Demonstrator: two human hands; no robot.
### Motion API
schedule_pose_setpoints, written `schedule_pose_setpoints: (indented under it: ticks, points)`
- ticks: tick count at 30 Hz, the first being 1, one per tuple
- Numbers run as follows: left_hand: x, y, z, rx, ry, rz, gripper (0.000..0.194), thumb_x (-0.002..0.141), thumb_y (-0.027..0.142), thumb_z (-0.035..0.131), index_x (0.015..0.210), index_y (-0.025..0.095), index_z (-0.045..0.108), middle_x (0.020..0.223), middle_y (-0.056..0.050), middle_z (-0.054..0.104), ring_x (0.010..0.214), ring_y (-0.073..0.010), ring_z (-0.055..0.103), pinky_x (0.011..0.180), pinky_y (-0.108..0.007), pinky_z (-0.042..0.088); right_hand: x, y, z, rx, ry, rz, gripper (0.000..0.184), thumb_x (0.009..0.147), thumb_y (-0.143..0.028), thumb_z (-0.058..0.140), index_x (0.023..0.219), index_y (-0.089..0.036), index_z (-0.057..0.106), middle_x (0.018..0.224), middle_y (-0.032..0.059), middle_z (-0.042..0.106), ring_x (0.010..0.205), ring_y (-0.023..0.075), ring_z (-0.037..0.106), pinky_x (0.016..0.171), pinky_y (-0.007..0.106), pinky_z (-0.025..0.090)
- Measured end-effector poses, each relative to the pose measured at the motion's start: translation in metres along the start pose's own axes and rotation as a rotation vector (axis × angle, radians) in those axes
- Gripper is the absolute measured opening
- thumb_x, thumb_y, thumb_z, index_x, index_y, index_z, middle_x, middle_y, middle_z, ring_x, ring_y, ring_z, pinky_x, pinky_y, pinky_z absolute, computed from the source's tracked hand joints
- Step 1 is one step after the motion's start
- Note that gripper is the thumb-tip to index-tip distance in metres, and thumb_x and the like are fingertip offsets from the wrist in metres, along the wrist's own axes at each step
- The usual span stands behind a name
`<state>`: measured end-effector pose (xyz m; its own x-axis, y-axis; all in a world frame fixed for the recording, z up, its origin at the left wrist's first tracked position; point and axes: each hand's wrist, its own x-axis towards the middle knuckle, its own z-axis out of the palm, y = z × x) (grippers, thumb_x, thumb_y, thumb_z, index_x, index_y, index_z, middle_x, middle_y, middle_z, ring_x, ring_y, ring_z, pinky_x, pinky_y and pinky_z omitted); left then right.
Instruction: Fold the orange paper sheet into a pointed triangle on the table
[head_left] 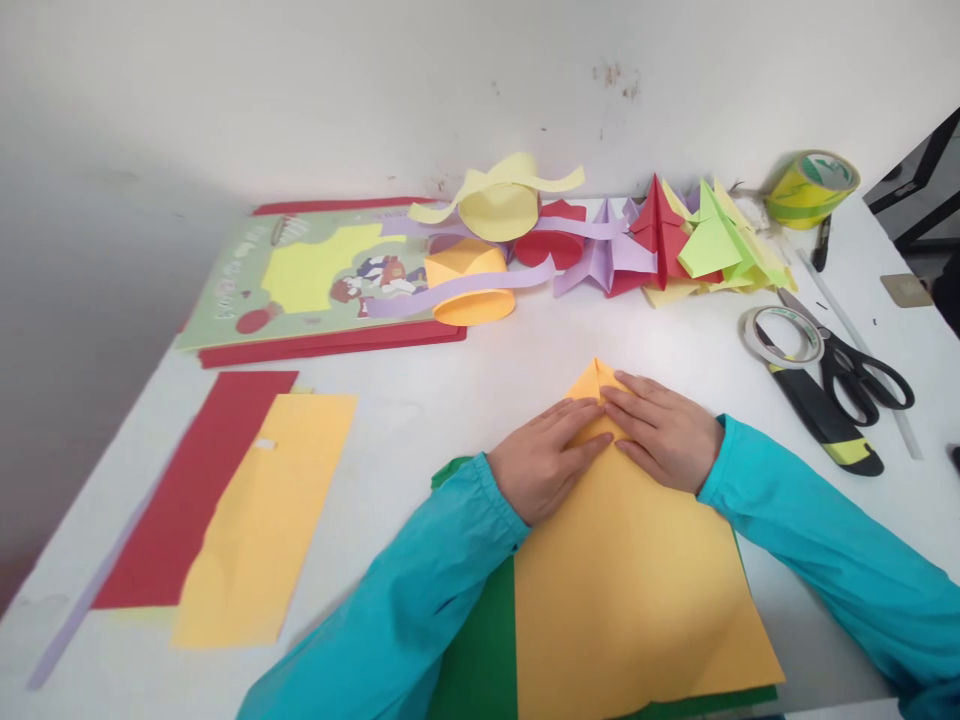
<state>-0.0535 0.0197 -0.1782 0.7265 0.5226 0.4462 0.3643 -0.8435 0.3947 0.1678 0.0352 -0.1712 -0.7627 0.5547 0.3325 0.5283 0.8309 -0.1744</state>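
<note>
A large orange sheet of paper (630, 590) lies on the table, its far corners folded inward to a point. My left hand (551, 462) rests on the left flap near that tip, fingers stretched out and lying on the paper. On the right flap lies my right hand (666, 428), its fingers extended and slightly apart, close to the left fingertips. Both hands press the paper rather than grasp it. Under the orange sheet, a green sheet (476, 640) shows at the left and along the near edge. The underside of the folds is hidden by my hands.
Red paper (202, 470) and an orange strip (270, 520) lie left. Behind are a picture-covered pad (247, 270), paper rings (480, 300) and folded paper planes (660, 240). At right are scissors (862, 375), a tape roll (750, 335), a utility knife (817, 410) and yellow tape (799, 200).
</note>
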Motion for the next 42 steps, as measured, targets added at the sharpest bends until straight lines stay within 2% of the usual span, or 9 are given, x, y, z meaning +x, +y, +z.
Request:
schedule_pose_setpoints:
  ticks: [5, 8, 12, 16, 24, 33, 42]
  points:
    - [0.002, 0.003, -0.002, 0.078, 0.029, 0.027, 0.030, 0.091, 0.015, 0.044, 0.121, 0.012, 0.049, 0.123, -0.021, 0.052, 0.125, -0.0278, 0.045, 0.097, -0.049, 0.048, -0.001, -0.001, -0.001, -0.069, -0.016, 0.054, 0.045, 0.092, -0.029, 0.041, 0.127, -0.004, 0.053, 0.138, 0.0184, 0.047, 0.133, 0.0299, 0.037, 0.107, 0.050, 0.038]
    - [0.000, 0.004, -0.002, 0.131, 0.024, 0.017, 0.030, 0.092, 0.016, 0.041, 0.120, 0.012, 0.050, 0.120, -0.020, 0.054, 0.125, -0.0275, 0.045, 0.096, -0.049, 0.049, -0.001, -0.001, -0.001, -0.084, -0.054, 0.074, 0.050, 0.092, -0.032, 0.041, 0.130, -0.001, 0.049, 0.142, 0.0208, 0.042, 0.134, 0.0300, 0.035, 0.108, 0.048, 0.036]
    - [-0.004, 0.003, 0.004, 0.157, 0.053, -0.007, 0.030, 0.092, 0.017, 0.039, 0.119, 0.013, 0.053, 0.122, -0.020, 0.053, 0.130, -0.0296, 0.039, 0.098, -0.053, 0.046, -0.002, 0.001, -0.001, -0.092, -0.101, 0.035, 0.052, 0.092, -0.033, 0.041, 0.129, 0.003, 0.048, 0.140, 0.0219, 0.043, 0.133, 0.0314, 0.037, 0.108, 0.047, 0.037]
    - [-0.007, 0.001, 0.008, 0.136, 0.083, -0.016, 0.031, 0.092, 0.018, 0.038, 0.118, 0.014, 0.054, 0.130, -0.021, 0.045, 0.134, -0.0320, 0.032, 0.100, -0.056, 0.043, -0.003, 0.001, 0.000, -0.098, -0.094, 0.030, 0.052, 0.093, -0.033, 0.041, 0.130, 0.002, 0.048, 0.140, 0.0206, 0.044, 0.133, 0.0313, 0.036, 0.109, 0.047, 0.036]
    - [-0.003, 0.003, -0.002, 0.133, 0.003, -0.006, 0.031, 0.091, 0.016, 0.043, 0.120, 0.012, 0.053, 0.131, -0.022, 0.046, 0.135, -0.0315, 0.031, 0.101, -0.054, 0.042, -0.002, 0.001, -0.001, -0.127, -0.128, 0.030, 0.052, 0.093, -0.035, 0.040, 0.131, 0.000, 0.048, 0.141, 0.0181, 0.043, 0.134, 0.0310, 0.035, 0.108, 0.049, 0.035]
    - [-0.005, -0.001, 0.003, 0.116, 0.017, 0.011, 0.032, 0.092, 0.016, 0.039, 0.121, 0.013, 0.052, 0.133, -0.021, 0.048, 0.138, -0.0300, 0.027, 0.103, -0.053, 0.041, -0.002, 0.001, -0.003, -0.160, -0.126, 0.020, 0.051, 0.094, -0.035, 0.038, 0.131, -0.002, 0.049, 0.141, 0.0172, 0.044, 0.133, 0.0305, 0.037, 0.108, 0.049, 0.034]
    - [-0.004, 0.000, -0.003, 0.158, -0.036, 0.033, 0.031, 0.093, 0.016, 0.039, 0.120, 0.012, 0.053, 0.128, -0.020, 0.054, 0.140, -0.0288, 0.023, 0.103, -0.051, 0.042, -0.001, 0.001, -0.004, -0.163, -0.117, 0.017, 0.050, 0.093, -0.034, 0.039, 0.130, -0.003, 0.050, 0.140, 0.0164, 0.045, 0.133, 0.0298, 0.038, 0.108, 0.049, 0.034]
